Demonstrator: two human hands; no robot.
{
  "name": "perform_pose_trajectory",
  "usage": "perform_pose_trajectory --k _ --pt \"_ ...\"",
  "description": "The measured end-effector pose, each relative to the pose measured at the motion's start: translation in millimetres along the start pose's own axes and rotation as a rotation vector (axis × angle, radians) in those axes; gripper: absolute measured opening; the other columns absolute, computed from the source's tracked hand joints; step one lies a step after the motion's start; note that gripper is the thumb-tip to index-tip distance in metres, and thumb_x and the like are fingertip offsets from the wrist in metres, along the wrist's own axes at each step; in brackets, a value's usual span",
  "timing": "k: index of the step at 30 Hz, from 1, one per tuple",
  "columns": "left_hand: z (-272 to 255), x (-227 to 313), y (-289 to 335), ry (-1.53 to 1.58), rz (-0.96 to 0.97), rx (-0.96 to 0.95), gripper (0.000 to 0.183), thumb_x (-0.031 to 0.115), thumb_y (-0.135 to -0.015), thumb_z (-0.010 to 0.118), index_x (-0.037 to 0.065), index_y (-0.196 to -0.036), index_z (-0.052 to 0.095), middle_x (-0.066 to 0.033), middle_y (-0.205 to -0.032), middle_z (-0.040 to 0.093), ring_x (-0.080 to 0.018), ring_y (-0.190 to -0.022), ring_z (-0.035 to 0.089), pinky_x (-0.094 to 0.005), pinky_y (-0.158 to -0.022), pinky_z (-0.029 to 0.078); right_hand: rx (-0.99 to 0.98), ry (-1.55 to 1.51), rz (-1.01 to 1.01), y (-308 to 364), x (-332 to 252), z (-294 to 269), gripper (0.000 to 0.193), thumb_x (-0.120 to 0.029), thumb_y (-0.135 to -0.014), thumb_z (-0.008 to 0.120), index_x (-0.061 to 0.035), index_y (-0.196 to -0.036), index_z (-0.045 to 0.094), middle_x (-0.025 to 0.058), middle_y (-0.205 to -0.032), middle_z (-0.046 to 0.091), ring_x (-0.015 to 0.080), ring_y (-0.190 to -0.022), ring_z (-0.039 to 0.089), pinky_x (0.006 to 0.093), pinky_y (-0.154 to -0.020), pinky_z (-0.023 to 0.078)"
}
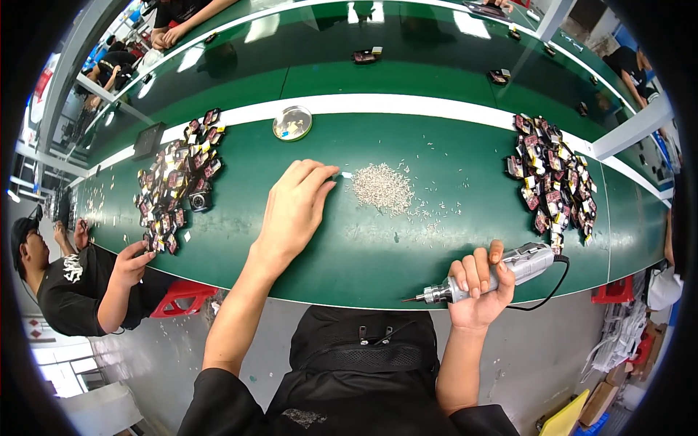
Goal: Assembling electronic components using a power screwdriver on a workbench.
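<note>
- Left grip (294, 207): fingers bent, can't tell if it's pinching anything.
- Tiny silvery pieces (382, 189), heaped just right of that grip on the green tabletop (349, 254).
- Electric screwdriver (529, 263): bit pokes out left of the right grip (480, 285), which is wrapped around its body; long axis slants up rightward.

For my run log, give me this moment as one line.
left hand: beside pile of small silvery pieces; right hand: gripping grey electric screwdriver; black-part heaps: both sides; round dish: beyond left hand
</note>
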State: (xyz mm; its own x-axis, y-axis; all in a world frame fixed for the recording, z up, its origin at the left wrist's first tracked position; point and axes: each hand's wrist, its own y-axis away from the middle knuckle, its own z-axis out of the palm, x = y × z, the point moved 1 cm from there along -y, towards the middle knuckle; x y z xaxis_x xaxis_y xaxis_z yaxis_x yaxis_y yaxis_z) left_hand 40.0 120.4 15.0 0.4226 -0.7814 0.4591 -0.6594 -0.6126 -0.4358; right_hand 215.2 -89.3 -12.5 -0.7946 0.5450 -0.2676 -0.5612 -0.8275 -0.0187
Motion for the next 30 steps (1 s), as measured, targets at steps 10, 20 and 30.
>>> perform_pose_trajectory --k 10,20,30 --pt "16.1 -9.8 -29.3 -0.425 0.295 -0.193 0.01 0.004 -0.079 0.062 0.0 -0.088 0.061 -0.0089 -0.084 0.055 -0.0258 -0.079 0.057 -0.0362 -0.066 0.049 0.015 0.01 -0.006 -0.5 -1.0 -3.0 0.006 -0.012 -0.087 0.048 -0.0072 -0.087 0.046 -0.0005 -0.054 0.037 0.01 -0.044 0.037 0.0274 -0.051 0.037" --pt "-13.9 16.5 15.7 0.183 -0.144 -0.133 0.006 0.004 -0.092 0.043 -0.001 -0.089 0.04 -0.0118 -0.075 0.05 -0.0214 -0.062 0.048 -0.0312 -0.059 0.041 0.009 0.022 -0.007 2.0 -1.4 -4.1 0.006 -0.013 -0.086 0.048 -0.0069 -0.087 0.046 -0.0006 -0.054 0.037 0.0099 -0.045 0.037 0.0276 -0.051 0.036" --pt "8.3 72.1 95.7 1.337 -0.481 -0.118 0.015 0.009 -0.095 0.051 -0.001 -0.084 0.05 -0.0072 -0.076 0.054 -0.0082 -0.065 0.049 -0.0206 -0.055 0.04 -0.053 -0.008 -0.09 4.3 5.3 35.1 0.007 -0.013 -0.087 0.049 -0.0069 -0.09 0.047 -0.0006 -0.055 0.039 0.0099 -0.044 0.039 0.0272 -0.053 0.036"
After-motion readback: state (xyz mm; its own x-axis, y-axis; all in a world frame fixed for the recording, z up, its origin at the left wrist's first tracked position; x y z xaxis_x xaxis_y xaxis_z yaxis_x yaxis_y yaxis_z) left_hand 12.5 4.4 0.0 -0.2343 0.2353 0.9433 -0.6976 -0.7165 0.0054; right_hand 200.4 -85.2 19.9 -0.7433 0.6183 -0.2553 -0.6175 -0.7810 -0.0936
